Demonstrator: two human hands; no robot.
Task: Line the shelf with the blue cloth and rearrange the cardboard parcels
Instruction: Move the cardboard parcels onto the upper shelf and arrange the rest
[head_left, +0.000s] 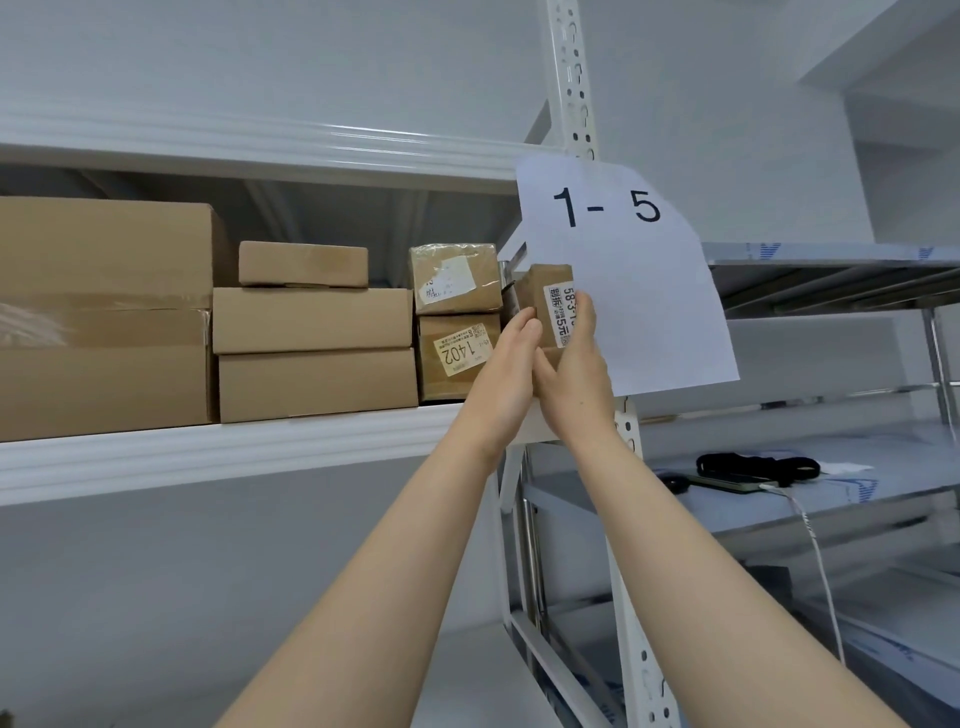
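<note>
The long white metal shelf (208, 447) holds stacks of brown cardboard boxes (311, 353). At its 3 o'clock end, the left hand (506, 374) and right hand (576, 369) both hold a small brown cardboard parcel (537, 291). Its white label starts "58-3". A box at its 9 o'clock says "1402". The white paper sign (649, 301) reads "1- 5".

One head-worn wide-angle camera faces the shelf (208, 452) from close in front.
</note>
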